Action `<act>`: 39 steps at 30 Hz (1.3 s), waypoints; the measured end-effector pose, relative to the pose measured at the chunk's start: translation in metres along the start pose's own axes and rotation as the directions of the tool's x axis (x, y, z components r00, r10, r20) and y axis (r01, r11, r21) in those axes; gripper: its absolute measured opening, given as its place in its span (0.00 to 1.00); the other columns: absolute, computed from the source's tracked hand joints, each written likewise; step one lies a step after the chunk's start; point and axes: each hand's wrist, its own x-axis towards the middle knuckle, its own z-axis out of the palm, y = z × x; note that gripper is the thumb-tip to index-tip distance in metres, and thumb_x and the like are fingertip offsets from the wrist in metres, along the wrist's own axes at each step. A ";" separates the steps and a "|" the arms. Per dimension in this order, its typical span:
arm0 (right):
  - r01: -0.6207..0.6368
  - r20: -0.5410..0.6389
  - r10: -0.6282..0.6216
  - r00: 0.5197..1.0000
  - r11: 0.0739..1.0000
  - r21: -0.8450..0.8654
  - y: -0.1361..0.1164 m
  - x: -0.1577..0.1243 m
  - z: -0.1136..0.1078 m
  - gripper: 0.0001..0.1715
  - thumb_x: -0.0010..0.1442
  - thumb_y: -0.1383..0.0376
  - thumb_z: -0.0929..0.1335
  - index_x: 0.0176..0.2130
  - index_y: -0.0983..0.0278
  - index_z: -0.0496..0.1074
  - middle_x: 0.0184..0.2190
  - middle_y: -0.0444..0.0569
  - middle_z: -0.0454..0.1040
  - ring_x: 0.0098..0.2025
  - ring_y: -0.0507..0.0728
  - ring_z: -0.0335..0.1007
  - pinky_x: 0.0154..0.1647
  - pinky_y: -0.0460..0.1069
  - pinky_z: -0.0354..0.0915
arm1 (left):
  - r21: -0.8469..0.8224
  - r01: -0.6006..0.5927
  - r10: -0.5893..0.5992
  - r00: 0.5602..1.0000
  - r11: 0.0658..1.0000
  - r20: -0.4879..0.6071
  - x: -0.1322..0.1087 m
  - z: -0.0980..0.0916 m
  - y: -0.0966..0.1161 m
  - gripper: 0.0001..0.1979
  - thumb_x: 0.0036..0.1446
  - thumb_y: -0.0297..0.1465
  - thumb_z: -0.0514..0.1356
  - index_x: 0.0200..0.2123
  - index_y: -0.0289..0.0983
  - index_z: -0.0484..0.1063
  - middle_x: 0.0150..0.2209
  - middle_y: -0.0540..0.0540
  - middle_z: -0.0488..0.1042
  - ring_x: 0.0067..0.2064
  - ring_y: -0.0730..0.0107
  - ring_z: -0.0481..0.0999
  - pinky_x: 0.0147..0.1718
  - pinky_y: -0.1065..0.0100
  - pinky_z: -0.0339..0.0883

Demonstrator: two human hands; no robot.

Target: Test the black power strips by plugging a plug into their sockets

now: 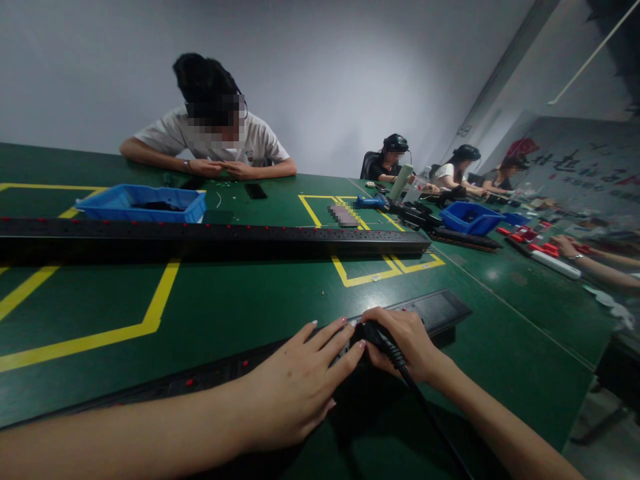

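My left hand [300, 383] lies flat with fingers stretched out on a long black power strip [430, 310] that runs along the near edge of the green table. My right hand [405, 343] is closed around a black plug with a cable [425, 407] and holds it against the strip, just right of my left fingertips. The cable trails back toward me over the table edge. Small red switches [190, 383] dot the strip to the left.
A second long black power strip [215, 239] crosses the table's middle. A blue bin [143, 203] stands behind it, another blue bin [473, 217] to the right. A person [213, 133] sits opposite; other people work at the far right. Yellow tape lines [160, 297] mark the table.
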 end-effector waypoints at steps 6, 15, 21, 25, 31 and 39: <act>-0.173 -0.287 0.315 0.905 0.887 0.428 0.003 0.000 -0.004 0.08 0.56 0.60 0.62 0.36 0.61 0.63 0.21 0.40 0.63 0.20 0.48 0.56 0.21 0.43 0.52 | 0.007 -0.004 0.005 1.000 1.000 -0.024 -0.002 -0.002 0.000 0.30 0.55 0.34 0.52 0.59 0.32 0.46 0.63 0.36 0.44 0.63 0.54 0.40 0.55 0.51 0.47; -0.073 -0.417 0.686 0.596 0.564 0.823 0.016 0.016 -0.019 0.19 0.60 0.53 0.56 0.30 0.63 0.64 0.16 0.37 0.52 0.15 0.46 0.45 0.15 0.42 0.46 | -0.021 0.284 -0.284 0.954 0.959 -0.093 -0.001 0.000 0.003 0.34 0.55 0.40 0.51 0.60 0.29 0.44 0.60 0.34 0.53 0.59 0.53 0.54 0.54 0.49 0.50; -0.266 -0.231 0.391 0.891 0.862 0.433 -0.028 0.018 -0.019 0.11 0.59 0.57 0.60 0.40 0.60 0.59 0.20 0.38 0.61 0.21 0.49 0.59 0.23 0.44 0.55 | -0.041 0.359 -0.361 0.931 0.933 -0.058 -0.010 0.004 0.001 0.38 0.52 0.41 0.52 0.61 0.27 0.43 0.58 0.33 0.56 0.56 0.52 0.59 0.51 0.51 0.55; -0.264 0.068 0.255 0.965 0.943 0.203 -0.051 0.027 -0.011 0.08 0.59 0.58 0.60 0.35 0.60 0.59 0.21 0.40 0.66 0.22 0.50 0.63 0.24 0.44 0.54 | -0.067 0.337 -0.341 0.939 0.939 -0.050 -0.017 0.003 -0.002 0.37 0.52 0.39 0.53 0.60 0.26 0.45 0.58 0.34 0.56 0.57 0.53 0.58 0.52 0.54 0.56; -0.190 0.252 0.153 0.956 0.973 0.131 -0.044 0.050 -0.016 0.11 0.61 0.56 0.59 0.33 0.60 0.61 0.21 0.40 0.68 0.23 0.50 0.63 0.24 0.43 0.53 | -0.137 0.301 -0.309 0.950 0.944 -0.044 -0.017 0.000 -0.004 0.34 0.51 0.40 0.54 0.58 0.29 0.51 0.58 0.35 0.57 0.56 0.54 0.59 0.53 0.55 0.55; -0.130 -0.042 0.129 0.991 0.992 -0.005 -0.032 0.042 0.007 0.10 0.61 0.60 0.58 0.31 0.62 0.59 0.21 0.41 0.66 0.22 0.50 0.62 0.24 0.44 0.51 | -0.084 0.311 -0.317 0.946 0.947 -0.064 -0.020 0.002 -0.001 0.36 0.52 0.39 0.51 0.60 0.27 0.45 0.60 0.33 0.51 0.58 0.51 0.56 0.53 0.52 0.53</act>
